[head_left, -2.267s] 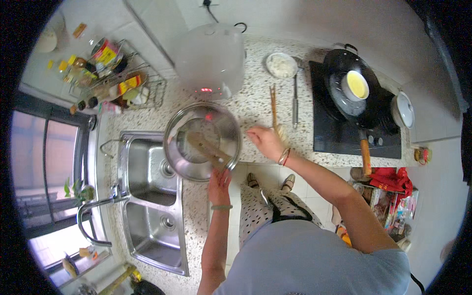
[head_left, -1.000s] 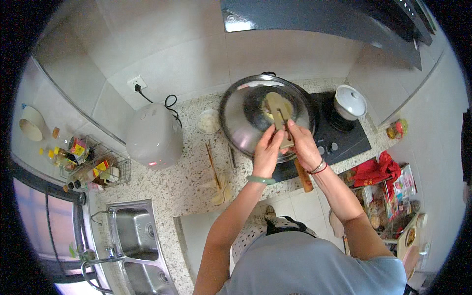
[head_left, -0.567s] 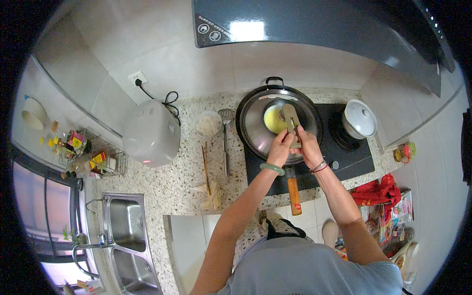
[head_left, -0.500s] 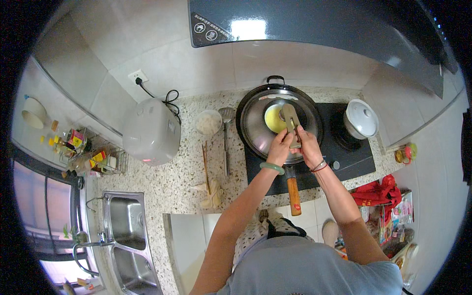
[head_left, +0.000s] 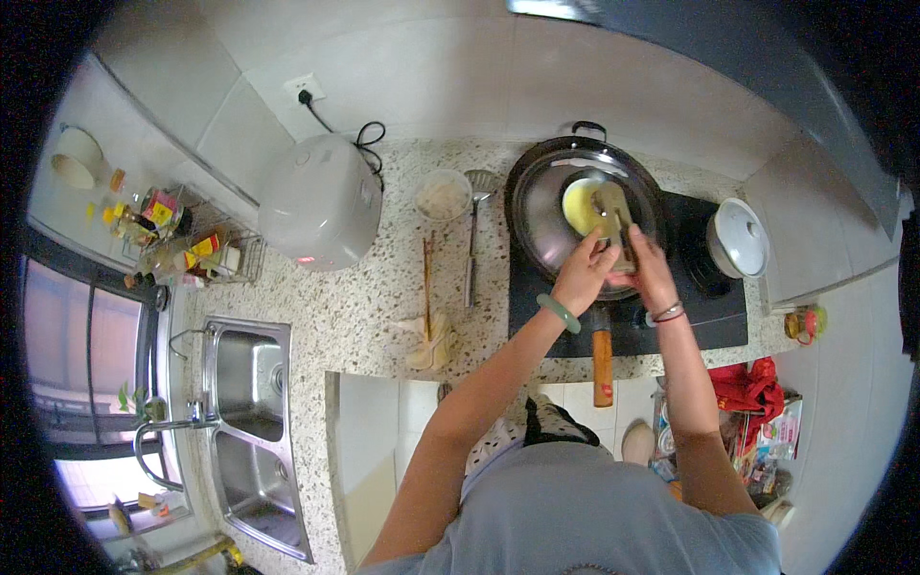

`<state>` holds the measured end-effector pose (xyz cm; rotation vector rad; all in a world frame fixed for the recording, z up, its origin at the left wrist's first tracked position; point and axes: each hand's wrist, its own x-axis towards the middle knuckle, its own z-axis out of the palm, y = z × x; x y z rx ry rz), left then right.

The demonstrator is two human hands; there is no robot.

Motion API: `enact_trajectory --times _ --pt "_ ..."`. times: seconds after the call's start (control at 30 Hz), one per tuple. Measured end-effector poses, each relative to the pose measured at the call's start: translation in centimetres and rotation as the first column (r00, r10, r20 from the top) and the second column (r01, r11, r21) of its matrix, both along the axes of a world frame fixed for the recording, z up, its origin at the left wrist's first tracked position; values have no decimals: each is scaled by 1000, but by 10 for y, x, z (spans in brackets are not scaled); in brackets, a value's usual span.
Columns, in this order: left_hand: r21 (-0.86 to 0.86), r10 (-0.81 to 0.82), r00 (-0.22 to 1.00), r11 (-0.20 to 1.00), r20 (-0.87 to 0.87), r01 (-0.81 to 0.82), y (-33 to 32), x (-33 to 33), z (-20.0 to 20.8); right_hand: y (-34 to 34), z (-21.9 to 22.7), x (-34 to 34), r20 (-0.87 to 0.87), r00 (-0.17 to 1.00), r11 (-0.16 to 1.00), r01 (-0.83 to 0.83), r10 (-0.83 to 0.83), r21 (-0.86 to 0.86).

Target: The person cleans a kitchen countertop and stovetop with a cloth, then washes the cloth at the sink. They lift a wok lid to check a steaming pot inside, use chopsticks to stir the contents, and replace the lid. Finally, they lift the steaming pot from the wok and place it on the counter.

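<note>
Both hands are over a wok (head_left: 522, 235) on the stove. Its domed, shiny lid (head_left: 546, 240) is on, and something round and yellow (head_left: 579, 206) shows at the lid's middle; I cannot tell whether it lies under glass. A flat, long olive-tan tool (head_left: 613, 206) is held above the lid, partly blurred. My left hand (head_left: 586, 271), fingers bent, is at the tool's near left side; whether it grips is unclear. My right hand (head_left: 653, 276) is closed around the tool's near end. Toward me points the wok's wooden handle (head_left: 602, 364).
Left of the stove lie a slotted spatula (head_left: 472, 240), a bowl of white stuff (head_left: 444, 195), chopsticks (head_left: 427, 287) and a pale cloth (head_left: 431, 347). Farther left stand a rice cooker (head_left: 316, 201) and a double sink (head_left: 251, 383). A white lidded pot (head_left: 738, 238) stands right.
The view has shifted, so the counter and stove appear farther right. My left fingers have loosened or shifted along the tool, which stays above the lid.
</note>
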<state>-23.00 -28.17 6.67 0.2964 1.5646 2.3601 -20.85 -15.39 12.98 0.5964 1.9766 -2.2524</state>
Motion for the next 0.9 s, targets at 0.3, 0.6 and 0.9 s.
enact_trajectory --times 0.3,0.6,0.9 --pt "-422 497 849 740 -181 -524 -219 60 -52 -99 83 61 -330 937 993 -106 114 41" --pt "-608 353 882 639 -313 -472 -286 30 -152 -243 -166 -92 203 979 977 73 -32 -198" --pt "-861 35 999 507 -19 -34 -289 -11 -127 -267 -197 -177 194 974 949 170 -121 -265"
